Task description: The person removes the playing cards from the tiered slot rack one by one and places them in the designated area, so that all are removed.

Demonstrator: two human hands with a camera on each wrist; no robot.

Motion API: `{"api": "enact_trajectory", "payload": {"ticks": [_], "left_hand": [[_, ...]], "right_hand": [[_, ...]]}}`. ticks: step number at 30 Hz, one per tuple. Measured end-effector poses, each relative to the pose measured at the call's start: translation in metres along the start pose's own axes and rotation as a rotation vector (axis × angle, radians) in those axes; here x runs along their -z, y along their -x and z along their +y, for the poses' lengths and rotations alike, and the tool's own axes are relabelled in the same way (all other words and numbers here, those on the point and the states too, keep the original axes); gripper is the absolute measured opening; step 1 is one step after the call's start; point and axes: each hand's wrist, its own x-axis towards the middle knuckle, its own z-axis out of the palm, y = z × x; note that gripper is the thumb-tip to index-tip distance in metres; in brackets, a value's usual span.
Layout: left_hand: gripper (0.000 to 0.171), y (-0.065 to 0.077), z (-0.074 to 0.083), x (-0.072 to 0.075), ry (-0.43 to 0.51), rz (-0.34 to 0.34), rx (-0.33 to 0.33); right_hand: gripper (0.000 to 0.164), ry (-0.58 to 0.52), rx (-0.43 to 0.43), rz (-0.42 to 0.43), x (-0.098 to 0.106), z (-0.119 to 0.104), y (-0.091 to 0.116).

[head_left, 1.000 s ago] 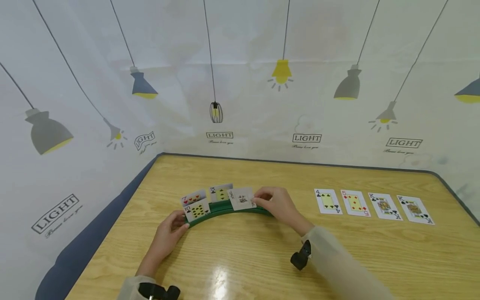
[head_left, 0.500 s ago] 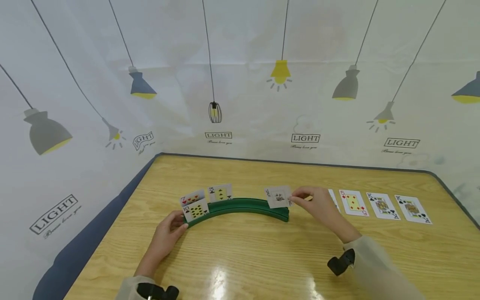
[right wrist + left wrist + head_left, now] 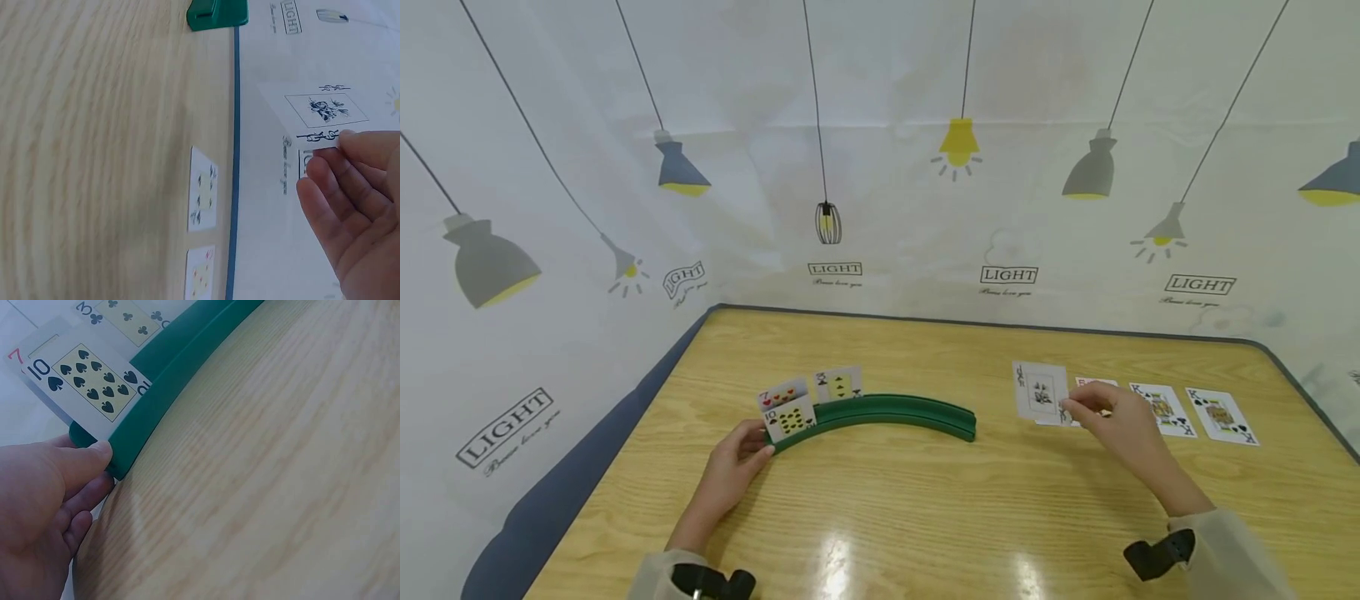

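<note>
I've got the lamp-printed wall (image 3: pixel 895 192) rising beyond both hands, and below it the wooden table (image 3: pixel 880 508), spread under all the action. Next down in size, the green card holder (image 3: pixel 910 407): a shallow arc, long axis stretching rightward from the left hand (image 3: pixel 727 473), bulge facing away from the person. That left hand pinches the holder's left end, thumb on the front face.

Over to the right hand (image 3: pixel 1118 423), and here's the live piece! Thumb and finger grip the joker (image 3: pixel 1040 392) by its lower right corner, so the card juts out just left of the fingers. My wrist feed has it lifted off the table. Its long axis looks to run away from the person, much like the cards lying beneath. I judge that's the relation to watch: joker past the holder's right end, above the row, right hand close, left hand well apart.

In that row, the four of clubs (image 3: pixel 204 190) is mostly hidden behind the joker in my head view; the five of diamonds (image 3: pixel 200 275) comes next, partly masked by the right hand. Beside the left hand, the ten of spades (image 3: pixel 790 419) stands in the holder.
</note>
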Motion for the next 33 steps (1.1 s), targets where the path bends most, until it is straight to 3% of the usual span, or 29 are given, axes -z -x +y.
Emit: {"api": "enact_trajectory", "payload": {"ticks": [10,18,26,33], "left_hand": [[0.034,-0.001,0.0,0.0,0.001,-0.009,0.004],[0.034,-0.001,-0.001,0.0,-0.011,-0.002,0.012],[0.034,0.0,-0.001,0.0,-0.003,0.006,0.001],[0.034,0.0,0.0,-0.001,0.001,-0.002,0.006]], "right_hand": [[0.014,0.008,-0.005,0.051,0.009,0.026,0.026],[0.022,0.03,-0.13,0.001,0.006,0.037,0.04],[0.029,0.035,-0.284,-0.118,-0.005,0.047,0.041],[0.032,0.054,-0.369,-0.148,-0.011,0.051,0.045]]}}
